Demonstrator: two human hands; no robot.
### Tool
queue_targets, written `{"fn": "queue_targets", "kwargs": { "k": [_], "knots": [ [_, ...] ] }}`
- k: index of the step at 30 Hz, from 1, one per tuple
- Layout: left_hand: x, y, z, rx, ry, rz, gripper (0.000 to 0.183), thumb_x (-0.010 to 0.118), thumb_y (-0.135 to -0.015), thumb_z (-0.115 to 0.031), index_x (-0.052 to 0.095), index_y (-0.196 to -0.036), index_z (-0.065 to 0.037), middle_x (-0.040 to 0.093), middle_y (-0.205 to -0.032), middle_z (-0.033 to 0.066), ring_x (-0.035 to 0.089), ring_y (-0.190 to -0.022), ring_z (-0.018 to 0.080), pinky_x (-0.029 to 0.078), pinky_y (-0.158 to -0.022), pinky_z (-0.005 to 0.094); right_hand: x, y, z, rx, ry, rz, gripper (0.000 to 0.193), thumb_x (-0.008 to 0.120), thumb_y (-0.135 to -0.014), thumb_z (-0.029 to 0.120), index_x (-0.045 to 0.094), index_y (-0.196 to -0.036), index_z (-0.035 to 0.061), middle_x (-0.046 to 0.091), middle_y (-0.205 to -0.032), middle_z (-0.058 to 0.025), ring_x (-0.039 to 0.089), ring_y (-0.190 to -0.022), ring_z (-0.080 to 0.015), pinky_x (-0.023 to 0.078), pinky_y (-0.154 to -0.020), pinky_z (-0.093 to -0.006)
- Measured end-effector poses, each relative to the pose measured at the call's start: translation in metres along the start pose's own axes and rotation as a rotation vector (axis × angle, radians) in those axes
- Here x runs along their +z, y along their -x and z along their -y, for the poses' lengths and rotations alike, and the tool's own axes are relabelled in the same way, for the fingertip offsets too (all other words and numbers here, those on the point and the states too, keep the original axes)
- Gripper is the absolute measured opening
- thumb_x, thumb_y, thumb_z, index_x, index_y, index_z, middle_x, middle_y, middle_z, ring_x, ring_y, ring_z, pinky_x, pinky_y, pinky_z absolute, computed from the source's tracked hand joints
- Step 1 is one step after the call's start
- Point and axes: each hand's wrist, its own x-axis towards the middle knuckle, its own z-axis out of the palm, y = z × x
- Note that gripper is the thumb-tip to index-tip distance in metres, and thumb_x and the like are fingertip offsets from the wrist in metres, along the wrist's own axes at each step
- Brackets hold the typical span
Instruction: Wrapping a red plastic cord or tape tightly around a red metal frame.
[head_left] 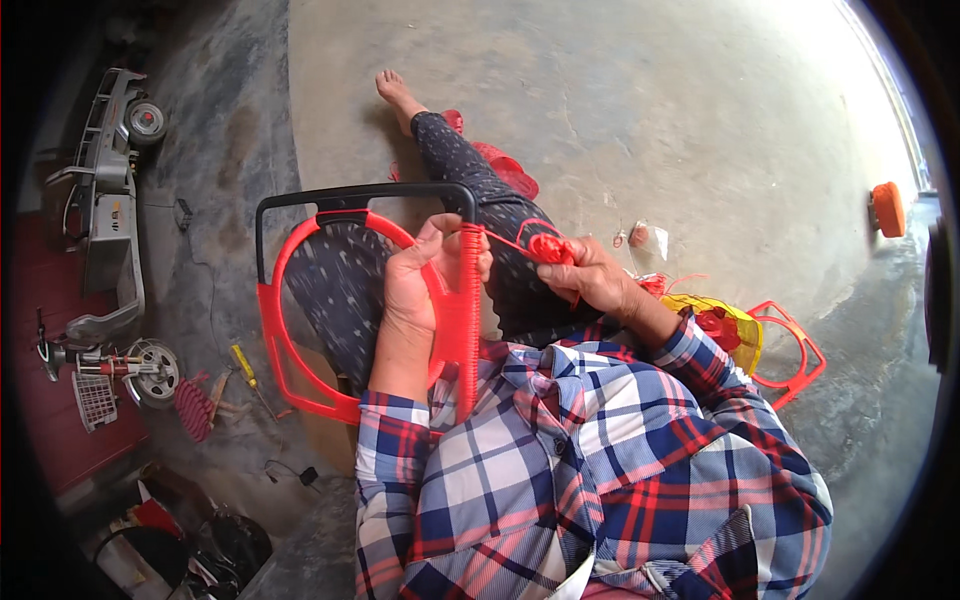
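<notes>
— Red frame, one item: curved plastic hoop with a black bar across its top, resting on my lap, centre-left of the frame. Where's your grip on it?

— My left hand is closed around the right upright, just beside the tightly wound red cord that runs down it. My right hand is pinched shut on a small bundle of the same cord, centre of the frame, a strand running from it to the top of the winding.

— Other stock?

— Second red frame on the floor, right of centre, beside a yellow bag. Yellow-handled screwdriver lower left. Grey toy vehicle upper left.

— Risks?

— I judge the strand could go slack if my right pinch loosens, and the coils would then spread or overlap. The frame could also twist on my lap if my left hold slips. The bundle may snag as it passes the upright.
</notes>
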Motion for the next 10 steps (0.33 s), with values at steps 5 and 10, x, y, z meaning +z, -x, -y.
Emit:
{"fn": "queue_targets", "kwargs": {
  "k": [5,10],
  "knots": [
    [-0.001,-0.003,0.000,-0.081,-0.016,-0.023,0.036,0.054,-0.093,-0.030,0.056,-0.116,-0.003,0.062,-0.103,0.0222,0.061,-0.088,0.0328,0.052,-0.080,0.0429,-0.034,-0.012,-0.003,0.028,-0.195,-0.134,0.015,0.057,-0.091,0.019,0.059,-0.099,0.0069,0.045,-0.065,0.0050,0.040,-0.054,-0.0055,0.030,-0.049,-0.0229],
    [-0.020,-0.002,-0.002,0.088,-0.133,-0.154,0.041,0.052,-0.094,-0.029,0.054,-0.122,0.000,0.058,-0.123,0.0173,0.058,-0.109,0.0292,0.048,-0.094,0.0399,-0.070,-0.053,0.034,-0.070,0.287,-0.310,0.040,0.053,-0.094,0.026,0.047,-0.128,0.0072,0.053,-0.098,-0.0081,0.050,-0.070,-0.0118,0.044,-0.063,-0.0283]
  ]
}}
